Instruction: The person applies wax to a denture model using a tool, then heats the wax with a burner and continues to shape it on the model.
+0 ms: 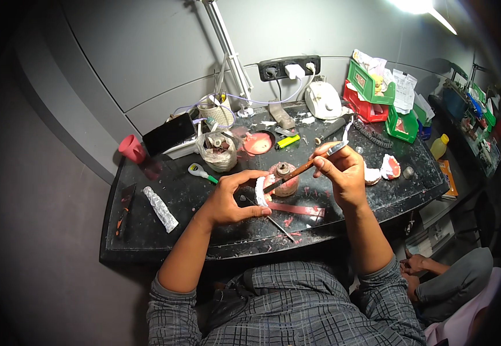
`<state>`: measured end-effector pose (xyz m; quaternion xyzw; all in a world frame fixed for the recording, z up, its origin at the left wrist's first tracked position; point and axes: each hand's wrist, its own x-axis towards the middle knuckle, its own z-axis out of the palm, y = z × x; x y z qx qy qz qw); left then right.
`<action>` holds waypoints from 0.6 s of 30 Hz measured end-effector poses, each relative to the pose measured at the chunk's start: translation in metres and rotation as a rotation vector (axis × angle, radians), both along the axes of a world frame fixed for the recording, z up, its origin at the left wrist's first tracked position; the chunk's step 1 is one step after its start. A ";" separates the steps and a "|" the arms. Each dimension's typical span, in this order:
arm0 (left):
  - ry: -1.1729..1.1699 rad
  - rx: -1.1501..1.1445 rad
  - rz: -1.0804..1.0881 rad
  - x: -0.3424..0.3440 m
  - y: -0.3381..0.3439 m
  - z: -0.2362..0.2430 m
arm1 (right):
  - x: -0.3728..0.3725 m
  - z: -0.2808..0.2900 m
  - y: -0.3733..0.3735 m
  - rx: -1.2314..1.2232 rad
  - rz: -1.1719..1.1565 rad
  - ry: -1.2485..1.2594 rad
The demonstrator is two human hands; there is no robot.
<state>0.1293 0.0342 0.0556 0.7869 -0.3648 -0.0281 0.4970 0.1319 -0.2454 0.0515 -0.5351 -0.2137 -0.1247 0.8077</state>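
My left hand (227, 200) grips a white plaster dental cast (260, 191) with pink wax on its right side, thumb below and fingers above. A wax knife (302, 169) with a brown wooden handle is pinched in my right hand (343, 173). Its dark blade reaches down-left to the pink wax on the cast; whether it touches is hard to tell. Just behind stands a round, wax-smeared burner (285, 183) with a metal top. A strip of pink wax (299, 209) and a thin metal tool (281, 229) lie below the cast.
Behind are a dish of pink wax (258, 143), a bag-lined tub (218, 153) and a yellow lighter (288, 142). Another cast with pink wax (390, 167) sits at right, near green and red bins (371, 108). A phone (169, 134) leans at left. Another person's hand (417, 263) shows lower right.
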 end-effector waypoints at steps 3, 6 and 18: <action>-0.039 0.027 0.012 0.000 0.000 0.000 | 0.000 0.000 0.000 0.007 -0.032 0.016; -0.001 -0.005 0.004 0.000 0.001 -0.001 | 0.000 0.000 0.000 -0.010 0.002 -0.004; 0.041 -0.007 -0.010 0.000 0.001 -0.001 | 0.000 0.000 -0.002 -0.020 -0.013 -0.050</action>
